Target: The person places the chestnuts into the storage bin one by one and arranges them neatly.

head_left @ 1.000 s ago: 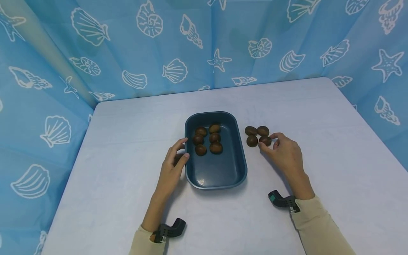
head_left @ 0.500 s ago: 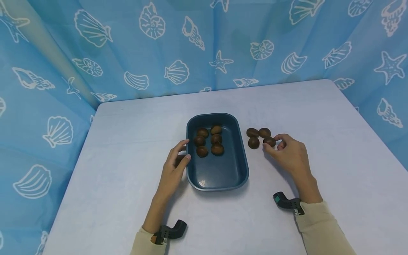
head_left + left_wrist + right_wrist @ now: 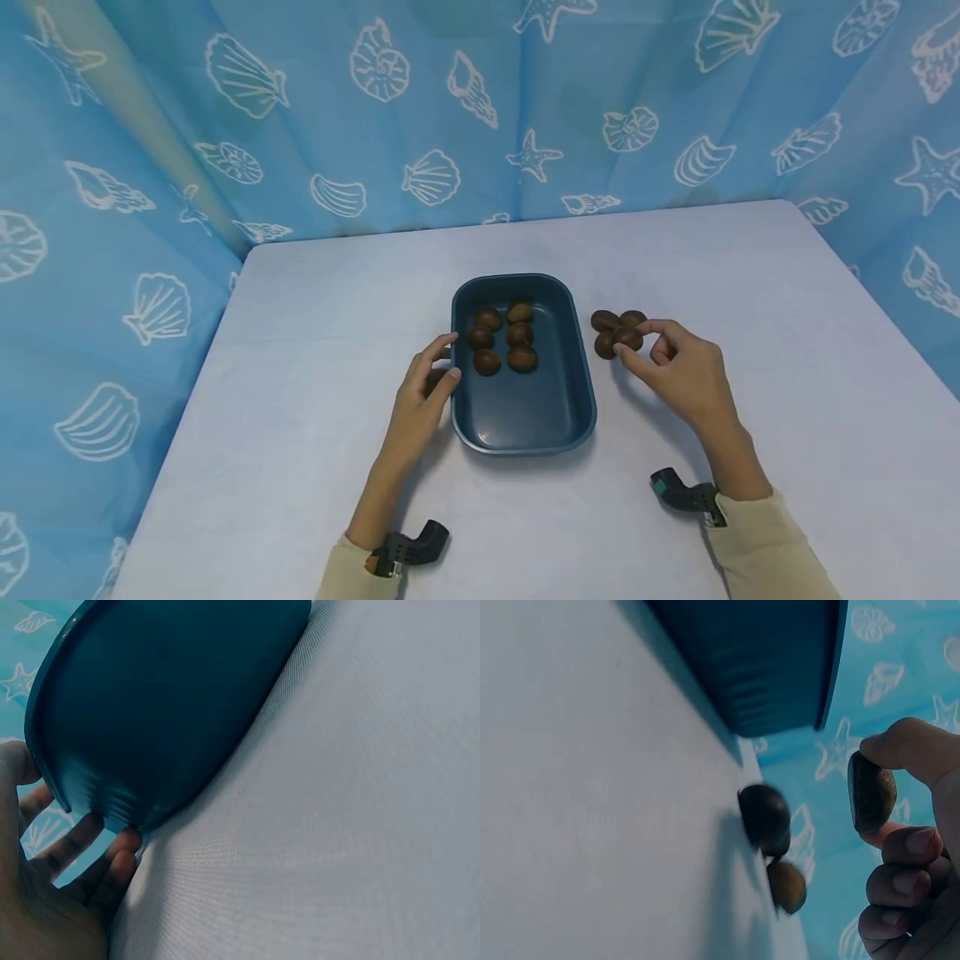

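A dark blue rectangular tray (image 3: 525, 417) stands on the table with several brown chestnuts (image 3: 522, 358) in two rows toward its far end. My left hand (image 3: 420, 400) lies along its left side; in the left wrist view the thumb is at the rim and the fingertips (image 3: 91, 822) rest against the outer wall. To the right of the tray, my right hand (image 3: 686, 375) pinches a chestnut (image 3: 872, 793) between thumb and index finger, raised off the table. Beside and below it sit three more chestnuts (image 3: 604, 321), partly overlapped by the held one in the head view.
A white cloth covers the table (image 3: 315, 350). Blue curtains (image 3: 480, 150) with white shell and starfish prints hang behind it and along both sides. Each wrist wears a black strap camera (image 3: 686, 496).
My right hand has lifted its chestnut from the group's near right corner and shifted it slightly leftward over the others. The left hand keeps its place at the tray. The head view has shifted slightly.
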